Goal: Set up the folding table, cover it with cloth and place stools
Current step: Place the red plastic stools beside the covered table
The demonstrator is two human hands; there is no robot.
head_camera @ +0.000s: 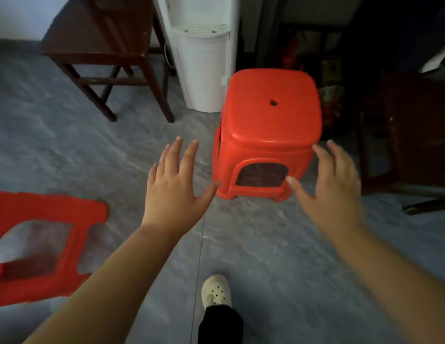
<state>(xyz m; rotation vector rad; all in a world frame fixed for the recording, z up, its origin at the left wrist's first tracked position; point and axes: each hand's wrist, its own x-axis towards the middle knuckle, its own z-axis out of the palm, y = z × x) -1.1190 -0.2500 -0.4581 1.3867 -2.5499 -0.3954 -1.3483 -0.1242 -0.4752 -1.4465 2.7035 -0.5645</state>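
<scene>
A red plastic stool (271, 125) stands upright on the grey floor ahead of me, with a small hole in its seat. My left hand (174, 184) is stretched out with fingers spread, just left of the stool's base, its thumb tip almost at the stool's lower left corner. My right hand (333, 184) is spread too, at the stool's right side, thumb near the lower right leg. Neither hand holds anything. A second red stool (45, 242) lies at the left edge, partly cut off. The folding table and cloth are not in view.
A dark wooden chair (104, 48) stands at the back left, a white water dispenser (204, 63) behind the stool. Dark furniture (402, 130) fills the right side. My foot in a white shoe (216, 291) is on the floor below.
</scene>
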